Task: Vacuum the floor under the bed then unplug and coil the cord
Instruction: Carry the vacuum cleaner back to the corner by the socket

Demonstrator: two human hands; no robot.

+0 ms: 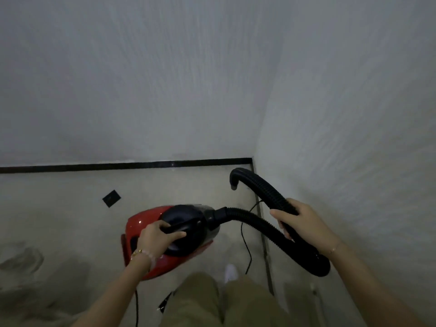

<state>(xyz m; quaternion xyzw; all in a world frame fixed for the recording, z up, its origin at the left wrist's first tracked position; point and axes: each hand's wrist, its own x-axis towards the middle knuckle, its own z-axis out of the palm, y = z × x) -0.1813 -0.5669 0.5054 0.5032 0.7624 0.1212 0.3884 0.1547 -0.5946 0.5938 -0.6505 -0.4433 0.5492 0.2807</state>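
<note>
We hold the vacuum (141,223) near the room's corner, left hand (159,238) clamped round its handle (186,223), right hand (304,224) round the hose (257,221). No bed shows; the cord (245,246) trails uncoiled, so unplugging and coiling likely remain.

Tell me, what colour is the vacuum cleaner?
The vacuum cleaner is red with a black top; the head view shows it.

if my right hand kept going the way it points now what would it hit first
Likely the back wall near the corner, just above the black baseboard. The right hand grips the hose and points forward-left; the hose's curved end sits close to that line, though depth is unclear.
</note>
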